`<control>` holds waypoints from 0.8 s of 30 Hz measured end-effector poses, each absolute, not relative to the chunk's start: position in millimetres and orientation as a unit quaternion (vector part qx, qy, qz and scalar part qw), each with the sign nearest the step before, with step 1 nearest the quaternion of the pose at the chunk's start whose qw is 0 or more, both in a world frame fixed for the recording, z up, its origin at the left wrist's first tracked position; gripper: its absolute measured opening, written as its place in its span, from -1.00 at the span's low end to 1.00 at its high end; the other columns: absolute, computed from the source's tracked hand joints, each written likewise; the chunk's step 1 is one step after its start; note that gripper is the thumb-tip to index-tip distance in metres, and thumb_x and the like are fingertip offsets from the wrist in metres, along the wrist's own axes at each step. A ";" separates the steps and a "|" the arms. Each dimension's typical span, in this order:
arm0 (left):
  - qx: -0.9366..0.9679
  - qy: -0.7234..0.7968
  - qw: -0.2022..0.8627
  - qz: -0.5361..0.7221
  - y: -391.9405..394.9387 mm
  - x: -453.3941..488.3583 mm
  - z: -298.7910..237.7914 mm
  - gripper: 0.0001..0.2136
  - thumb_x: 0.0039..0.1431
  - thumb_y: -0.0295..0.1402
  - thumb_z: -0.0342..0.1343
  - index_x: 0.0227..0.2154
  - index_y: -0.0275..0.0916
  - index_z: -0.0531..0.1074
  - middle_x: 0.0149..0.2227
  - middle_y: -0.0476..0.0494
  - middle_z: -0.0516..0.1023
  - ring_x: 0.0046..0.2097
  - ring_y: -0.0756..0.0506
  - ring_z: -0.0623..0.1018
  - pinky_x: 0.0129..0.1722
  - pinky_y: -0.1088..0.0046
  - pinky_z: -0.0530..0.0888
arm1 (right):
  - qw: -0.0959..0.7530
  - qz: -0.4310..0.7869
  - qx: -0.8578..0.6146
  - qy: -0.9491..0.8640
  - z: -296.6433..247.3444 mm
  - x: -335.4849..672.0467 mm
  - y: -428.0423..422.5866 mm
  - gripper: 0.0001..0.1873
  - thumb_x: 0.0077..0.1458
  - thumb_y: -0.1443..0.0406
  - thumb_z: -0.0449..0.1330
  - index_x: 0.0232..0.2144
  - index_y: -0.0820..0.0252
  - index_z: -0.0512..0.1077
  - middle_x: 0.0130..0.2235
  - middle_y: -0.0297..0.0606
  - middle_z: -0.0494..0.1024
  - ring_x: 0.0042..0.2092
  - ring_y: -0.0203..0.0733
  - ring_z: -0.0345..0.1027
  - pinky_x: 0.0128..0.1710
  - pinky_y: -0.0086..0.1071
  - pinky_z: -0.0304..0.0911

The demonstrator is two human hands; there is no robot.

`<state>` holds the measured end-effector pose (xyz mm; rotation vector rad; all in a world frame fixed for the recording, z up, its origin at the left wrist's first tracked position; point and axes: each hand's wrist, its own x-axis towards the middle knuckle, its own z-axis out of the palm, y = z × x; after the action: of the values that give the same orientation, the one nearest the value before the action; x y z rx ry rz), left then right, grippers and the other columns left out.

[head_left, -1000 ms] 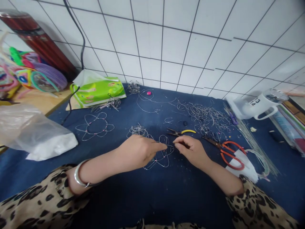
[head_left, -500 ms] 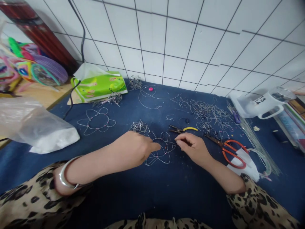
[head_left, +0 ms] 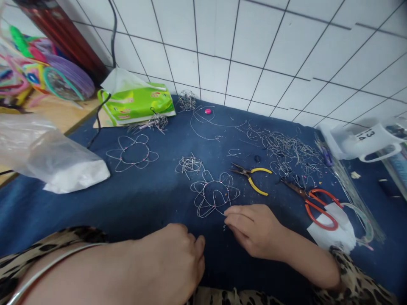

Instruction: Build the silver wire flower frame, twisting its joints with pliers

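Observation:
On the dark blue cloth lies a flower-shaped wire frame (head_left: 203, 195), a ring with looped petals and small pink beads. My right hand (head_left: 257, 231) is closed, its fingertips pinched at the frame's lower right edge, where a petal wire meets them. My left hand (head_left: 173, 262) is closed in front of the frame, apart from it; its fingertips are turned away, so anything in them is hidden. Yellow-handled pliers (head_left: 251, 176) lie spread just beyond my right hand. Behind the frame sits a small heap of bent wire pieces (head_left: 190, 164).
A second wire flower (head_left: 136, 153) lies left. Orange-handled scissors (head_left: 322, 207) rest on white paper (head_left: 345, 228) at right, near tangled wire scraps (head_left: 289, 148). A green tissue pack (head_left: 140, 103), a plastic bag (head_left: 73, 165) and a white mug (head_left: 372, 142) stand around the edges.
My left hand has drawn back from the wire flower toward me. My right hand has moved nearer to me, to the flower's lower edge, uncovering the pliers. The view has shifted slightly.

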<state>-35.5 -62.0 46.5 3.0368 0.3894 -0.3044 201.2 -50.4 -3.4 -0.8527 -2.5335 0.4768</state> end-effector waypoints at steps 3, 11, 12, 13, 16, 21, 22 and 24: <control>0.988 0.076 0.028 -0.129 -53.0 -27.2 54.1 -0.86 -0.08 -0.50 0.08 -0.40 -0.27 0.45 -0.40 -0.17 0.52 -0.54 -0.07 0.40 -0.67 0.40 0.13 | 0.165 0.146 -0.313 -0.924 -10.5 201.8 -50.4 -0.79 0.04 0.41 0.04 -0.21 0.20 0.32 -0.11 -0.27 0.47 -0.18 -0.26 0.38 -0.28 -0.42 0.26; 0.988 0.116 0.037 -0.091 -51.0 -23.4 45.3 -0.89 -0.04 -0.53 0.06 -0.44 -0.27 0.45 -0.52 -0.12 0.48 -0.60 -0.02 0.34 -0.61 0.47 0.14 | 0.124 0.146 -0.313 -0.930 -5.8 201.1 -48.0 -0.82 0.04 0.41 0.02 -0.26 0.20 0.31 -0.27 -0.31 0.49 -0.28 -0.28 0.36 -0.35 -0.42 0.21; 0.989 0.115 0.035 -0.090 -51.7 -24.1 44.5 -0.91 -0.04 -0.51 0.07 -0.45 -0.26 0.45 -0.52 -0.13 0.48 -0.60 -0.02 0.34 -0.62 0.47 0.13 | 0.113 0.150 -0.320 -0.929 -5.5 201.6 -48.5 -0.83 0.04 0.41 0.01 -0.27 0.19 0.32 -0.31 -0.33 0.48 -0.31 -0.29 0.35 -0.37 -0.42 0.19; 0.989 0.116 0.027 -0.089 -52.5 -24.8 44.0 -0.91 -0.05 -0.49 0.08 -0.44 -0.26 0.45 -0.49 -0.14 0.49 -0.60 -0.02 0.34 -0.63 0.47 0.12 | 0.105 0.149 -0.331 -0.926 -5.7 202.3 -49.1 -0.84 0.05 0.41 0.01 -0.28 0.18 0.32 -0.34 -0.33 0.47 -0.33 -0.28 0.34 -0.38 -0.41 0.18; 0.987 0.133 -0.018 -0.085 -56.9 -26.7 42.8 -0.87 -0.05 -0.49 0.08 -0.38 -0.27 0.45 -0.37 -0.23 0.51 -0.56 -0.04 0.37 -0.64 0.44 0.12 | 0.095 0.153 -0.338 -0.924 -8.0 204.4 -49.7 -0.84 0.06 0.39 0.01 -0.28 0.18 0.32 -0.35 -0.33 0.46 -0.33 -0.27 0.33 -0.36 -0.40 0.18; 0.989 0.097 -0.036 -0.108 -69.7 -28.5 40.3 -0.80 -0.05 -0.42 0.09 -0.30 -0.31 0.46 -0.33 -0.32 0.52 -0.57 -0.05 0.37 -0.67 0.42 0.11 | 0.123 0.157 -0.315 -0.928 -13.9 205.6 -47.4 -0.80 0.08 0.39 0.00 -0.22 0.18 0.33 -0.30 -0.29 0.47 -0.28 -0.27 0.34 -0.30 -0.39 0.20; 0.988 0.100 -0.029 -0.115 -71.8 -28.6 41.0 -0.79 -0.05 -0.42 0.09 -0.29 -0.32 0.46 -0.32 -0.33 0.52 -0.58 -0.04 0.36 -0.68 0.42 0.10 | 0.129 0.156 -0.309 -0.929 -15.0 205.6 -46.7 -0.80 0.08 0.39 0.01 -0.22 0.19 0.33 -0.30 -0.28 0.47 -0.28 -0.27 0.34 -0.30 -0.39 0.20; 0.987 0.110 -0.014 -0.118 -73.7 -28.4 44.2 -0.78 -0.05 -0.43 0.09 -0.28 -0.32 0.47 -0.29 -0.36 0.53 -0.59 -0.04 0.36 -0.68 0.43 0.10 | 0.140 0.155 -0.302 -0.930 -16.8 205.4 -45.5 -0.80 0.08 0.39 0.01 -0.21 0.20 0.34 -0.30 -0.27 0.48 -0.29 -0.28 0.34 -0.30 -0.39 0.21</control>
<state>-28.4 -73.7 44.2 3.1274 0.3477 -0.3725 205.4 -45.5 -16.8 -0.8722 -2.6879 0.4487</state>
